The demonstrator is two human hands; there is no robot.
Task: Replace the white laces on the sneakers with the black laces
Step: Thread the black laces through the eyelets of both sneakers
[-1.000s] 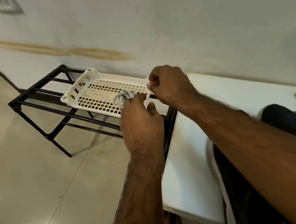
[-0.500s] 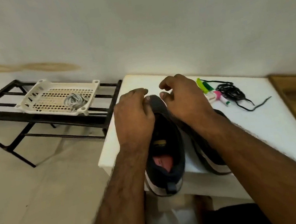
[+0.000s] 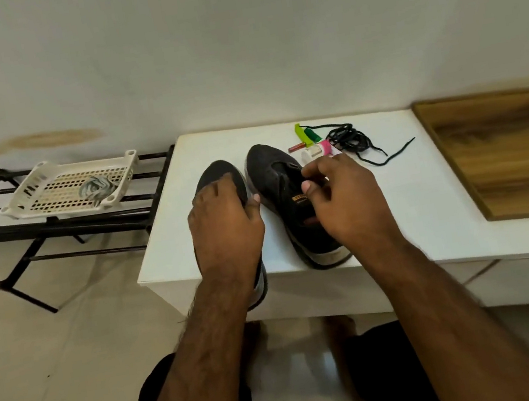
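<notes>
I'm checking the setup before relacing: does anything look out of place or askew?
Slightly: the left sneaker overhangs the front edge of the white table, under the left hand. The black laces lie in a loose tangle.

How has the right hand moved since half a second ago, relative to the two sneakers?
Yes. The right hand has shifted rightward off the gap beside the left sneaker, onto the right sneaker.

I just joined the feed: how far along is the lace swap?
Done: the white laces lie bundled in the basket, and no laces show on the two sneakers. In hand: the left hand rests on the left sneaker; the right hand holds the right sneaker. Left: the black laces lie unused on the table.
</notes>
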